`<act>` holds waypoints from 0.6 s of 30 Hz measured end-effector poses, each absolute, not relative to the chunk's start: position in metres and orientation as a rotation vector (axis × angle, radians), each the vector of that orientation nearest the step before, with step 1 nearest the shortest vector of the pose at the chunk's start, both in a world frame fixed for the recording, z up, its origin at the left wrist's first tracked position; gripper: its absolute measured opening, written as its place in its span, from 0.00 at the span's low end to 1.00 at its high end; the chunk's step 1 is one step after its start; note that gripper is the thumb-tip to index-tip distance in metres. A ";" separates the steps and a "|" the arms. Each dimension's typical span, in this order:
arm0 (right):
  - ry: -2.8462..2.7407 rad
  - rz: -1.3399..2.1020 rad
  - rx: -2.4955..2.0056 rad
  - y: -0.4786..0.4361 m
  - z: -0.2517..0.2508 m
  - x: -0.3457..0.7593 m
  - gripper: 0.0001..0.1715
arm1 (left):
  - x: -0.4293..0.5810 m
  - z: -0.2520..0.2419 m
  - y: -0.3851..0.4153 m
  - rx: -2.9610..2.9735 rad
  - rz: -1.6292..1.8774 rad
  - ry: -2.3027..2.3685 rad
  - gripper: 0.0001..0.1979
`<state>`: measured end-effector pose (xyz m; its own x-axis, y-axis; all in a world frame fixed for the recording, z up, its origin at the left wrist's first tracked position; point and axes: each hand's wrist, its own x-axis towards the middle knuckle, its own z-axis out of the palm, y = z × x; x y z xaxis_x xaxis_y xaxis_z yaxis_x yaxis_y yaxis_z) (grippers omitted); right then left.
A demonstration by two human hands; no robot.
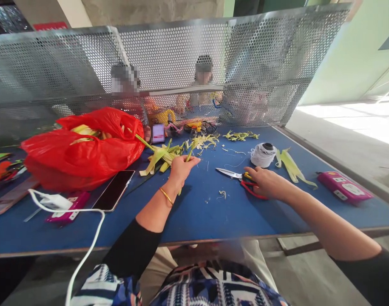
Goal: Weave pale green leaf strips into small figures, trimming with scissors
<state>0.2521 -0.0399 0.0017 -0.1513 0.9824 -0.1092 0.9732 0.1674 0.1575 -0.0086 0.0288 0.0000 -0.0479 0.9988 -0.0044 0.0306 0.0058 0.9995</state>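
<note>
My left hand [180, 169] is closed round a green leaf strip [190, 155] at the edge of a pile of yellow-green leaves [164, 155] on the blue table [197, 212]. My right hand [267, 182] rests on the red and yellow handles of a pair of scissors [233, 174], whose blades point left. Its fingers curl over the handles. A spool of white thread [262, 154] stands just beyond the right hand.
A red plastic bag [86, 146] with leaves inside sits at the left, next to a dark phone [114, 190], a white charger and cable [55, 202] and a pink gadget [343, 187] at the right. A perforated metal screen [181, 63] stands behind the table, with people seated behind it.
</note>
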 end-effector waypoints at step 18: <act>2.254 -2.761 1.841 -0.070 -0.001 0.206 0.32 | -0.009 -0.002 0.035 1.323 1.376 1.393 0.06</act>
